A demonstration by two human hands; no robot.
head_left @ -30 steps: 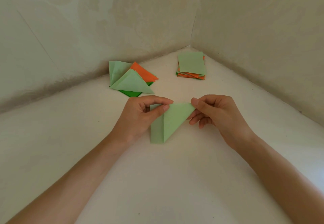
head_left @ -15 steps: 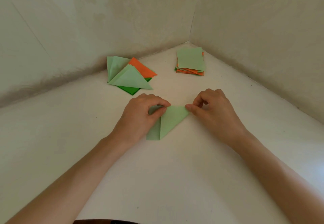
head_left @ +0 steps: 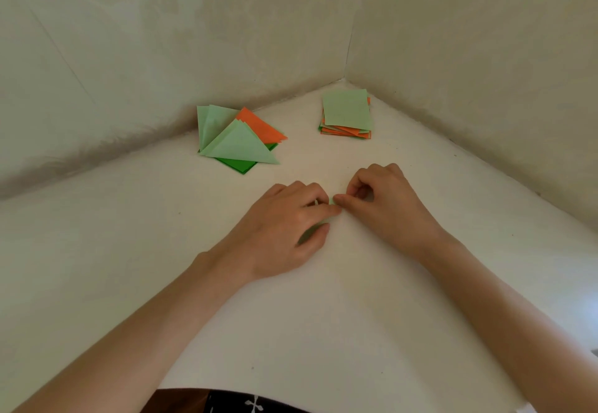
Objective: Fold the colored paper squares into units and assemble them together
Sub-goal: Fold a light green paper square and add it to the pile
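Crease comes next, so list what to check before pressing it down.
1. Light green paper held down: ok, the left hand lies over it.
2. Right hand at the paper's tip: ok, its curled fingers meet the tip.
3. Edges lined up: cannot tell, the hands hide most of the paper.
4. Folded pile out of the way: ok, it lies apart, farther back.
5. Stack of squares undisturbed: ok, it sits near the wall corner.

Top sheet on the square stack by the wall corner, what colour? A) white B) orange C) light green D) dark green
C: the top sheet of the square stack is light green, and orange sheet edges show only below it along the near side.
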